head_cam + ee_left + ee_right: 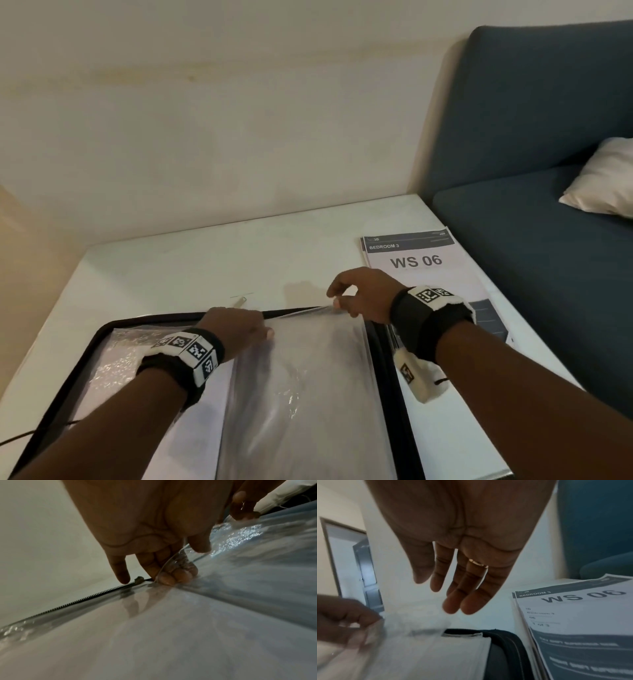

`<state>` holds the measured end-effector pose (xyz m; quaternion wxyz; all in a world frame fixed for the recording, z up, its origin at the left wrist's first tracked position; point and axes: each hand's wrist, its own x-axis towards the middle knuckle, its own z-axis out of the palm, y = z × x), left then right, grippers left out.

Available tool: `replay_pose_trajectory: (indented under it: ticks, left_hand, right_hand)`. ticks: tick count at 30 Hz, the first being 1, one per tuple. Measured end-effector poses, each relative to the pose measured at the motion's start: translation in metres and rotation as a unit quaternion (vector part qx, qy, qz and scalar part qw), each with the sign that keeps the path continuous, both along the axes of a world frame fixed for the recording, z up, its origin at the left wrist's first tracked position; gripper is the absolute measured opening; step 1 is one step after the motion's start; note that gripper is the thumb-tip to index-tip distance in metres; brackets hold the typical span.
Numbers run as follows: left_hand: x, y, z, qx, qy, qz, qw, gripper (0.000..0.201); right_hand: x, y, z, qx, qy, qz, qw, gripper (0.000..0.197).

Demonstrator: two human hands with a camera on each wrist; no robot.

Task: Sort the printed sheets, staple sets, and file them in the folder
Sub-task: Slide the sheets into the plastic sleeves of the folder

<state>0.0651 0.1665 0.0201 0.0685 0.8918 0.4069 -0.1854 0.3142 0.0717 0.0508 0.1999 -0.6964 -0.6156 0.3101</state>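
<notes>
Head view: black zip-edged folder [380, 346] lies open on the white surface [191, 270], left hand [236, 327] slid into a clear plastic sleeve [308, 377], grip around its edge. Right hand [359, 296] hovers just above the sleeve's top corner, fingers loose, grasping nothing. Printed "WS 06" sheets [418, 260] sit just right of the folder
</notes>
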Motion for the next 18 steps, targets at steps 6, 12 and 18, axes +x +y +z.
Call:
replay_pose_trajectory:
  ticks: [6, 12, 18]
  left_hand:
    - [-0.008, 0.009, -0.005, 0.047, 0.054, -0.022, 0.997, 0.029]
    - [0.006, 0.018, 0.004, -0.018, -0.051, 0.106, 0.993, 0.027]
    - [0.100, 0.027, 0.012, -0.021, -0.170, 0.108, 0.979, 0.041]
  right_hand:
    - [0.061, -0.046, -0.001, 0.014, -0.064, -0.137, 0.988, 0.006]
    - [0.128, -0.098, -0.029, -0.073, -0.210, -0.321, 0.921, 0.043]
    - [0.147, -0.122, -0.053, -0.136, -0.124, -0.321, 0.929, 0.090]
